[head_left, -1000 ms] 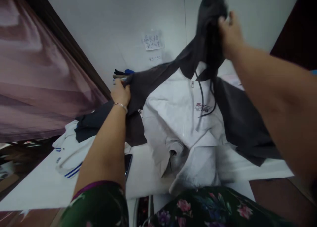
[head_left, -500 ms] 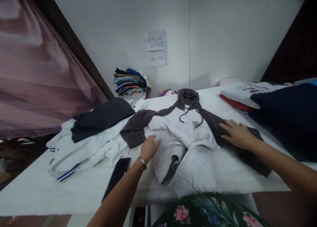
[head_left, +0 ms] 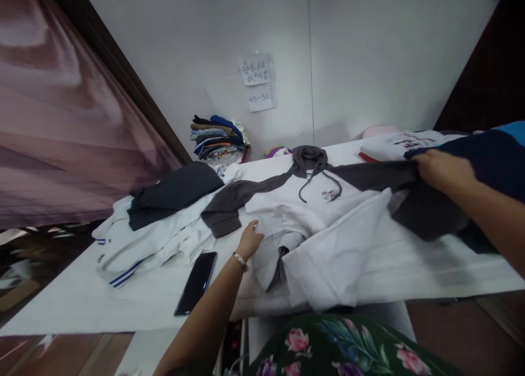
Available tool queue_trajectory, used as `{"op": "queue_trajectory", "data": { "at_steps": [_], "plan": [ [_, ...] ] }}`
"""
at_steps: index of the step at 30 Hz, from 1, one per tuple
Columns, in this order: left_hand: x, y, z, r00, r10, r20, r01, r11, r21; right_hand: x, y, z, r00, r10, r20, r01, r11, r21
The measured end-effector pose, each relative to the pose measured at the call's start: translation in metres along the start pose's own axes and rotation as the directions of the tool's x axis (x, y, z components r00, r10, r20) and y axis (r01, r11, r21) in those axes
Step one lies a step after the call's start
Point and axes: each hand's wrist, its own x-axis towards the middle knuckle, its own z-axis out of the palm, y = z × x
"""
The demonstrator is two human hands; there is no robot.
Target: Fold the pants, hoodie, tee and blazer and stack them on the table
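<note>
A white hoodie (head_left: 303,215) with dark grey sleeves and hood lies front up on the table, its drawstrings loose and its lower part rumpled. My right hand (head_left: 445,172) grips the dark sleeve on the right and holds it stretched out, lifted off the table. The white cloth below that arm is pulled up to the right. At the opposite side edge, below the other sleeve, my left hand (head_left: 250,239) is closed on the hoodie's white cloth. A black phone (head_left: 197,283) lies beside my left forearm.
White garments with blue stripes (head_left: 151,250) lie at left under a folded dark garment (head_left: 176,190). A stack of folded clothes (head_left: 217,141) stands at the back. More clothes, including a navy one (head_left: 492,163), are piled at right. Paper notes (head_left: 258,81) hang on the wall.
My right hand, which lay spread on the right sleeve, has closed on it and drawn it up and to the right. The hoodie's right side has stretched with it. My left hand stays near its place.
</note>
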Motion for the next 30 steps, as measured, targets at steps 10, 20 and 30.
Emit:
{"op": "queue_trajectory", "data": {
  "at_steps": [10,20,30],
  "plan": [
    [-0.02,-0.025,-0.011,0.974,0.156,-0.163,-0.138,0.984,0.115,-0.06,-0.084,-0.009,0.93,-0.352,-0.101,0.321,0.649,0.69],
    [-0.047,-0.004,-0.009,0.975,0.184,0.122,-0.197,0.974,0.113,-0.155,-0.149,-0.021,0.658,-0.751,0.054,0.493,0.483,0.724],
    [-0.023,0.007,-0.063,0.952,0.177,0.251,-0.251,0.92,0.303,-0.093,-0.037,-0.009,0.865,-0.314,0.391,0.057,0.835,0.547]
  ]
}}
